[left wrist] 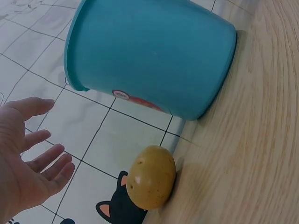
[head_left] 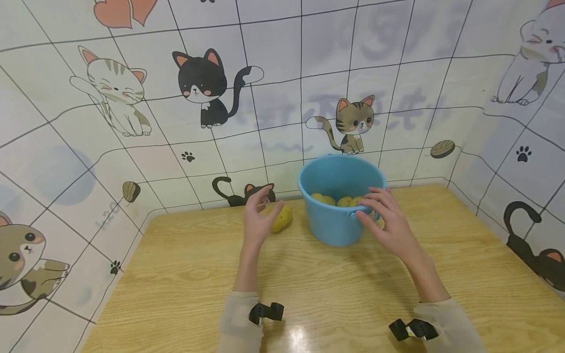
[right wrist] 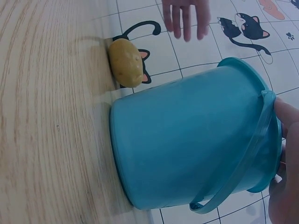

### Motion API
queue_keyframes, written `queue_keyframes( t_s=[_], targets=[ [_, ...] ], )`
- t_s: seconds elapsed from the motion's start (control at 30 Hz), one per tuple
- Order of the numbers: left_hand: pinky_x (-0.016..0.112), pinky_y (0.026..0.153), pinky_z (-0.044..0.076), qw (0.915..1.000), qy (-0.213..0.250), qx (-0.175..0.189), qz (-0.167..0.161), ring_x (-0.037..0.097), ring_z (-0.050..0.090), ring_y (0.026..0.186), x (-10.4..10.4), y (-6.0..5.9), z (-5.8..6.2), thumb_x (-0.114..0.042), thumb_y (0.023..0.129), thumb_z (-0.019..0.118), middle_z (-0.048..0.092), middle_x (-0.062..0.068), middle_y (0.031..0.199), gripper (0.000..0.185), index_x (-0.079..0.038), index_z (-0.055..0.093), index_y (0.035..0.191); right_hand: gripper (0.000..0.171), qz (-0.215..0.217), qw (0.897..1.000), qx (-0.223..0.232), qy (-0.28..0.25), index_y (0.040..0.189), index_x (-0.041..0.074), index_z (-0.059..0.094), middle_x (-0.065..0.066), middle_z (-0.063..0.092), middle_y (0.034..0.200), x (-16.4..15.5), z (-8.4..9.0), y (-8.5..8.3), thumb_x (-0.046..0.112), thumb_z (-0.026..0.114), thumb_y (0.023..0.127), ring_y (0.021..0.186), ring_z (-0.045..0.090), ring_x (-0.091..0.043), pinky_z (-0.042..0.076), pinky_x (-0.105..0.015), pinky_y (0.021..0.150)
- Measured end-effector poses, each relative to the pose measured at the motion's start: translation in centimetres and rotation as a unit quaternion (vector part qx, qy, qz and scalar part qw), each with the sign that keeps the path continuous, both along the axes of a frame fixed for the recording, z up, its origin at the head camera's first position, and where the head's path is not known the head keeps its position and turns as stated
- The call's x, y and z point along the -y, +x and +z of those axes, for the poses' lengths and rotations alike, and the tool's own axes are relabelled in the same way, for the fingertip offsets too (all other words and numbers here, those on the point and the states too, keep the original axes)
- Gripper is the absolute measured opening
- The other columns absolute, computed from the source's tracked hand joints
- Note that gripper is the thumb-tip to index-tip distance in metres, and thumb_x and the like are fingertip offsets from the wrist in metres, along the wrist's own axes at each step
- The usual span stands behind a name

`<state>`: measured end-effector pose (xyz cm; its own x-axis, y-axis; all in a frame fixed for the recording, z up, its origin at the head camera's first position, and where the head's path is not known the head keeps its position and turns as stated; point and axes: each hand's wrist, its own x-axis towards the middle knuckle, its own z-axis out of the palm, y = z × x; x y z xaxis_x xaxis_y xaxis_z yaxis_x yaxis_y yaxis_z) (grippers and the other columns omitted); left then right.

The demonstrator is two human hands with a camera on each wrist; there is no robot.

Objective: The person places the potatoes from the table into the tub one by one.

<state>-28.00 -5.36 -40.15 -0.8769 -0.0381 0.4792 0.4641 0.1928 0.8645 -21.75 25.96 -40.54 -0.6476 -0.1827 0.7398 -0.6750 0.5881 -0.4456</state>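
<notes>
A blue plastic bucket [head_left: 335, 226] with a handle stands upright against the back wall, several yellow potatoes [head_left: 345, 201] showing inside it. My right hand [head_left: 388, 225] holds the bucket's near right rim, thumb outside and fingers over the edge. Left of the bucket, one lone potato [head_left: 282, 218] lies on the table by the wall. My left hand [head_left: 260, 215] hovers near this potato with fingers spread and nothing held. In the left wrist view, a gap separates the left hand [left wrist: 32, 161] from the potato [left wrist: 152, 177]. The right wrist view shows the bucket handle [right wrist: 243, 163] hanging down its side.
The wood-grain table [head_left: 198, 274] meets a wall [head_left: 273, 142] covered in cartoon cats along its back. Side walls rise at the left and right. A black wrist strap [head_left: 267, 312] sits on the left sleeve, and another strap [head_left: 413, 330] on the right.
</notes>
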Motion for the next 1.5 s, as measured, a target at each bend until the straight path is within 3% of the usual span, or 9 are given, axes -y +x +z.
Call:
queue_keyframes(
  t_s=[0.47, 0.8, 1.07, 1.27, 1.5],
  targets=[
    [0.054, 0.107, 0.041, 0.997, -0.018, 0.075, -0.003, 0.033, 0.049, 0.128, 0.9, -1.1, -2.5, -0.019, 0.088, 0.079, 0.057, 0.015, 0.139, 0.057, -0.005, 0.058, 0.139, 0.019, 0.009, 1.0, -0.009, 0.0, 0.113, 0.008, 0.07, -0.01, 0.063, 0.117, -0.3, -0.1, 0.0, 0.009, 0.071, 0.094, 0.133, 0.042, -0.042, 0.006, -0.054, 0.123],
    [0.056, 0.108, 0.04, 0.9945, -0.031, 0.101, -0.003, 0.039, 0.046, 0.131, 1.4, -2.0, -4.6, -0.016, 0.087, 0.079, 0.055, 0.018, 0.141, 0.057, -0.003, 0.058, 0.138, 0.019, 0.009, 1.0, -0.012, 0.0, 0.112, 0.009, 0.071, -0.01, 0.063, 0.116, -0.3, 0.0, -0.1, 0.01, 0.072, 0.093, 0.133, 0.042, -0.041, 0.006, -0.055, 0.122],
    [0.056, 0.111, 0.037, 0.9897, -0.054, 0.132, -0.014, 0.042, 0.042, 0.134, 1.3, -2.5, -5.6, -0.015, 0.086, 0.079, 0.049, 0.017, 0.147, 0.062, -0.004, 0.055, 0.142, 0.018, 0.007, 1.0, -0.013, 0.001, 0.112, 0.009, 0.071, -0.01, 0.063, 0.117, -0.4, -0.2, -0.2, 0.012, 0.071, 0.094, 0.133, 0.042, -0.041, 0.007, -0.056, 0.122],
    [0.054, 0.107, 0.043, 0.9858, -0.081, 0.146, -0.02, 0.043, 0.048, 0.13, 1.3, -2.7, -6.3, -0.013, 0.088, 0.078, 0.05, 0.019, 0.147, 0.061, -0.004, 0.054, 0.143, 0.018, 0.007, 1.0, -0.013, -0.001, 0.112, 0.009, 0.071, -0.01, 0.063, 0.116, -0.4, -0.2, -0.3, 0.012, 0.072, 0.094, 0.133, 0.042, -0.041, 0.007, -0.056, 0.122],
    [0.05, 0.098, 0.049, 0.9803, -0.098, 0.17, -0.025, 0.037, 0.061, 0.11, 1.2, -2.9, -7.1, -0.005, 0.086, 0.078, 0.052, 0.022, 0.141, 0.063, -0.003, 0.052, 0.144, 0.018, 0.008, 1.0, -0.018, -0.001, 0.112, 0.008, 0.071, -0.01, 0.063, 0.116, -0.2, -0.2, -0.4, 0.017, 0.071, 0.096, 0.133, 0.043, -0.04, 0.008, -0.059, 0.121]
  ],
)
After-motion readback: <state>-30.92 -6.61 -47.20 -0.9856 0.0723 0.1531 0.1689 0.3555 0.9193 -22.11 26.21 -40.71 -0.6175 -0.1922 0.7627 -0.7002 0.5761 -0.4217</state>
